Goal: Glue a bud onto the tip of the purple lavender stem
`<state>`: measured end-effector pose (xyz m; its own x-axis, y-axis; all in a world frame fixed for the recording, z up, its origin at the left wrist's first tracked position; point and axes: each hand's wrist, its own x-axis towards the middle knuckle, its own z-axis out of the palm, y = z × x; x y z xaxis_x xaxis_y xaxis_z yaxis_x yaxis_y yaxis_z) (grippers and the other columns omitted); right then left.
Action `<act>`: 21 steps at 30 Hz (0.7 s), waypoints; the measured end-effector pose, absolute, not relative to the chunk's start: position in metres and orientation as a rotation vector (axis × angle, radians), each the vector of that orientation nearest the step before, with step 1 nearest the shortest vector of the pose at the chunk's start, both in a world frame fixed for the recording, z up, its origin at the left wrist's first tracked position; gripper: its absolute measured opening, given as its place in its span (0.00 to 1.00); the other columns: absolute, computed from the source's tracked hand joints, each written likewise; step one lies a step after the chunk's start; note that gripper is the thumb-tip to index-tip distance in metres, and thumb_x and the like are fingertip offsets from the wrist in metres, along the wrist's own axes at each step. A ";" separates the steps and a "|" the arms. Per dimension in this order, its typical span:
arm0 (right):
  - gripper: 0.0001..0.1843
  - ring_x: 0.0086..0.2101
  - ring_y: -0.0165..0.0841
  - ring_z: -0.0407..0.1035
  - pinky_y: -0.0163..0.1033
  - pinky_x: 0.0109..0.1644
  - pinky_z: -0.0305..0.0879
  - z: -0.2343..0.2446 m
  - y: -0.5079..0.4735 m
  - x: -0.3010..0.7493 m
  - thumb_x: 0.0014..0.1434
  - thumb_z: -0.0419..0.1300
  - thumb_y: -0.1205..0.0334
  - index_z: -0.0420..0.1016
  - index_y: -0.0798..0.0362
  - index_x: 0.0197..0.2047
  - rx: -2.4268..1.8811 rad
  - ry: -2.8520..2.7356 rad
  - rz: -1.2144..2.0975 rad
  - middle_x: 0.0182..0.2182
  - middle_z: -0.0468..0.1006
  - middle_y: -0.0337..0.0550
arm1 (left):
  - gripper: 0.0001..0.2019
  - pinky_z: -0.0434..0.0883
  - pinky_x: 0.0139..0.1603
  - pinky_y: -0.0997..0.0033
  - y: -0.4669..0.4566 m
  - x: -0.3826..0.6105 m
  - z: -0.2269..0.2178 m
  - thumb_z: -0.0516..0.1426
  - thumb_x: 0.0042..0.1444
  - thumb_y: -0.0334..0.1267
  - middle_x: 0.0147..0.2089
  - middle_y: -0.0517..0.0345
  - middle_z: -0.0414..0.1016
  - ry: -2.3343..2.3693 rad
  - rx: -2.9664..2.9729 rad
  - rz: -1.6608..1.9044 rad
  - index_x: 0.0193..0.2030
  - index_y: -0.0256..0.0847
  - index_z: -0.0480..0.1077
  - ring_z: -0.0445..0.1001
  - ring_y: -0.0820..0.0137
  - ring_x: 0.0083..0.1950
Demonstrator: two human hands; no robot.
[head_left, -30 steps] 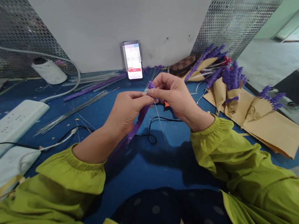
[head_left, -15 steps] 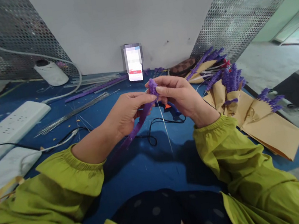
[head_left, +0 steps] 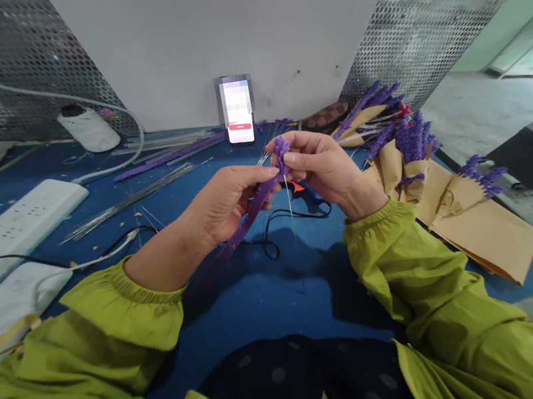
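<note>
Above the blue table, my right hand (head_left: 319, 167) pinches a small purple artificial flower head (head_left: 281, 150) between thumb and fingers. A thin wire stem (head_left: 290, 206) hangs down from that flower. My left hand (head_left: 230, 198) is closed on a long purple ribbon strip (head_left: 247, 219), which runs from the flower's base down to the left beneath the hand. The strip's far end fades into shadow over the table. Both hands are close together, the left thumb tip beside the bottom of the flower.
A lit phone (head_left: 237, 109) leans on the white wall. Loose wires (head_left: 130, 201) and white power strips (head_left: 13, 233) lie at left, with a thread spool (head_left: 91, 129) behind. Purple flower bunches (head_left: 411, 139) and brown paper (head_left: 489, 232) occupy the right. A black cable (head_left: 271, 226) curls below my hands.
The flower head has shifted slightly right and stands more upright in my right hand. Its wire stem, slanted before, now hangs nearly straight down. My left hand keeps hold of the strip.
</note>
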<state>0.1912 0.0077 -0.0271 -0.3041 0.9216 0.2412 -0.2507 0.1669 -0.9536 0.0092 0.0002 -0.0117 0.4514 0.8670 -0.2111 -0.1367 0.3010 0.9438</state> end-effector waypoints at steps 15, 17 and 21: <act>0.17 0.23 0.22 0.56 0.33 0.25 0.54 -0.024 0.006 0.191 0.49 0.75 0.53 0.79 0.52 0.38 -0.792 -1.345 1.325 0.27 0.71 0.33 | 0.06 0.66 0.31 0.69 0.000 0.010 -0.014 0.67 0.45 0.38 0.23 0.60 0.72 1.052 1.231 0.888 0.22 0.41 0.77 0.67 0.73 0.24; 0.17 0.22 0.22 0.56 0.33 0.24 0.53 -0.025 0.007 0.190 0.49 0.75 0.53 0.77 0.52 0.36 -0.792 -1.342 1.321 0.27 0.71 0.33 | 0.07 0.65 0.30 0.70 0.000 0.011 -0.015 0.67 0.46 0.38 0.22 0.61 0.71 1.052 1.240 0.887 0.21 0.41 0.77 0.66 0.74 0.24; 0.18 0.22 0.22 0.55 0.32 0.24 0.53 -0.025 0.008 0.187 0.48 0.76 0.53 0.74 0.52 0.34 -0.794 -1.323 1.320 0.25 0.68 0.31 | 0.07 0.65 0.29 0.71 -0.001 0.012 -0.017 0.67 0.46 0.39 0.23 0.60 0.72 1.033 1.228 0.899 0.22 0.41 0.77 0.65 0.74 0.24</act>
